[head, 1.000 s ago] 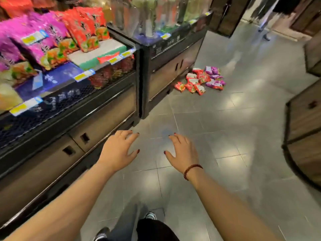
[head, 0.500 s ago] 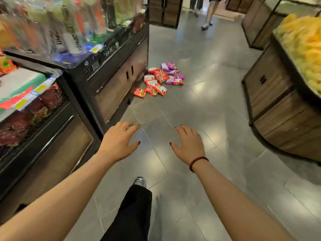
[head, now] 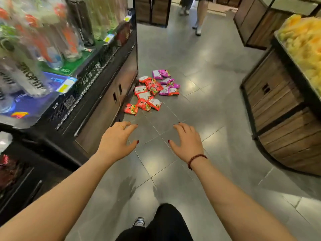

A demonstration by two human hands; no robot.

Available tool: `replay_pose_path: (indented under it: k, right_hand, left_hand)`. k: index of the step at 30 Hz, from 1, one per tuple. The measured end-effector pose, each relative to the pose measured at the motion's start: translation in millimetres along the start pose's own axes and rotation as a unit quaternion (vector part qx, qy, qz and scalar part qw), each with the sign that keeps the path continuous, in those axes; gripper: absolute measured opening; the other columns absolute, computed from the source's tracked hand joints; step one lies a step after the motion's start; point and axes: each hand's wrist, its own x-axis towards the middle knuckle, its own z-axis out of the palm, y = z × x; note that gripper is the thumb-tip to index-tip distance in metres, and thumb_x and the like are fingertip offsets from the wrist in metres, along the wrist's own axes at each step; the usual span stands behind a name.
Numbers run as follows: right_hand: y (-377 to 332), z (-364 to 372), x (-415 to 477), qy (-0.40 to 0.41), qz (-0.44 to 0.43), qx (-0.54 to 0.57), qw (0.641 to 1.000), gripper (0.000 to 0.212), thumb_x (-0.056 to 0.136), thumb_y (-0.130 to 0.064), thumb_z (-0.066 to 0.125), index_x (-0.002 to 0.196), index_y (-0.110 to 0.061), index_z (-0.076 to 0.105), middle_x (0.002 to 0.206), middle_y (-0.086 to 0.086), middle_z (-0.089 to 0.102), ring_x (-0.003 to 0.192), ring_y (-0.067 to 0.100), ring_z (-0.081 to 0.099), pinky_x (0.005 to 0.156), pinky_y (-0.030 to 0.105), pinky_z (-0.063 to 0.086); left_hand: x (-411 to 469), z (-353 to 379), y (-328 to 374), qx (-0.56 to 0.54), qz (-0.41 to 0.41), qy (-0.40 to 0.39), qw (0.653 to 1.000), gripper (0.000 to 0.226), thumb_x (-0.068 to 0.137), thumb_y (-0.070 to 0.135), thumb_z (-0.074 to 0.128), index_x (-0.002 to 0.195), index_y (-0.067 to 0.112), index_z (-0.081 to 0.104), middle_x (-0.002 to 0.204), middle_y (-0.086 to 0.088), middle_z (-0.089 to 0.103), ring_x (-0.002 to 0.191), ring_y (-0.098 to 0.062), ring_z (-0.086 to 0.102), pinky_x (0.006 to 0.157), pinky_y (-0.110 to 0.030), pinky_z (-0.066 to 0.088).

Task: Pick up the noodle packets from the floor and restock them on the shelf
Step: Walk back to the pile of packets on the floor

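Observation:
Several red and purple noodle packets (head: 152, 91) lie in a loose pile on the grey tiled floor, beside the foot of the dark shelf unit (head: 104, 94) on the left. My left hand (head: 118, 140) and my right hand (head: 186, 141) are held out in front of me above the floor, palms down, fingers relaxed and spread, holding nothing. Both hands are short of the pile, with bare tiles between them and the nearest red packet (head: 130, 109).
The shelf unit's top carries bottled drinks (head: 52, 37). A wooden crate stand (head: 281, 110) with yellow goods stands at the right. Another person's legs (head: 199, 16) are in the aisle beyond the pile. My own leg and shoe (head: 139, 221) show at the bottom.
I have moved along the aisle; the noodle shelf has passed out of view on the left and the pile lies closer. Both hands stay open and outstretched.

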Motion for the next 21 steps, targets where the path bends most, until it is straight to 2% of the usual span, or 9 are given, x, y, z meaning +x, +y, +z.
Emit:
replay_pose_path:
  k: [13, 16, 21]
  right_hand:
    - [87, -13, 283, -0.028, -0.020, 0.003, 0.999, 0.056, 0.090, -0.044, 0.057, 0.140, -0.022, 0.042, 0.149, 0.001, 0.038, 0.134, 0.023, 0.036, 0.107, 0.035, 0.035]
    - [102, -18, 339, -0.043, -0.027, 0.006, 0.999, 0.057, 0.091, -0.044, 0.056, 0.142, -0.021, 0.041, 0.148, 0.002, 0.039, 0.134, 0.023, 0.035, 0.109, 0.035, 0.033]
    - [117, -14, 417, -0.061, -0.041, 0.017, 0.997, 0.058, 0.091, -0.043, 0.057, 0.142, -0.020, 0.040, 0.146, 0.001, 0.040, 0.132, 0.023, 0.037, 0.108, 0.034, 0.033]
  left_hand:
    - [274, 27, -41, -0.013, -0.036, 0.000, 0.999, 0.056, 0.074, 0.037, 0.078, 0.124, 0.014, 0.064, 0.118, -0.011, 0.065, 0.104, -0.035, 0.061, 0.077, -0.042, 0.056]
    - [324, 26, -47, -0.021, -0.058, -0.004, 0.998, 0.057, 0.077, 0.040, 0.075, 0.128, 0.018, 0.062, 0.122, -0.007, 0.063, 0.110, -0.031, 0.059, 0.083, -0.042, 0.055]
    - [393, 41, -76, -0.026, -0.064, -0.034, 0.997, 0.057, 0.076, 0.040, 0.076, 0.126, 0.016, 0.062, 0.119, -0.009, 0.064, 0.105, -0.032, 0.062, 0.078, -0.042, 0.057]
